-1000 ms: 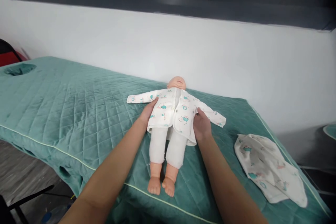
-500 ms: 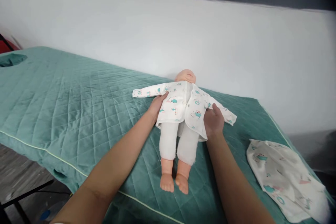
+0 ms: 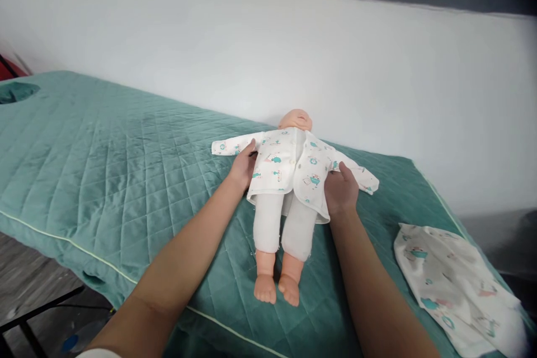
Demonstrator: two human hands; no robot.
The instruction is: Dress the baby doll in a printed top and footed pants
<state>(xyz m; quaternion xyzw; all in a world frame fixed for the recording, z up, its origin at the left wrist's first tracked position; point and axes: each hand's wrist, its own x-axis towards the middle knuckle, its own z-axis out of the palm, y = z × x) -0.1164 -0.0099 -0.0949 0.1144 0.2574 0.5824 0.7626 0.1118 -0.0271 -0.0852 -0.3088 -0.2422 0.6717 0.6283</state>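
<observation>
A baby doll (image 3: 268,224) lies on its back on the green quilted bed, head toward the wall. It wears a white printed jacket (image 3: 274,165), open at the front, with both sleeves spread out. My left hand (image 3: 242,170) cups the doll's side under its left-hand sleeve, fingers tucked beneath the jacket. On the other side, my right hand (image 3: 342,193) grips the torso at the jacket's hem, fingers curled under. The doll's white legs and bare feet point toward me.
The green quilted bed cover (image 3: 104,151) stretches far to the left, with a face hole (image 3: 17,91) at its end. A second printed garment (image 3: 453,285) lies crumpled at the right edge. A white wall runs close behind the doll's head.
The view has tilted down and shifted, so the doll sits a little further right. Both hands stay at the doll's sides; the left hand's fingers have slipped further under the jacket.
</observation>
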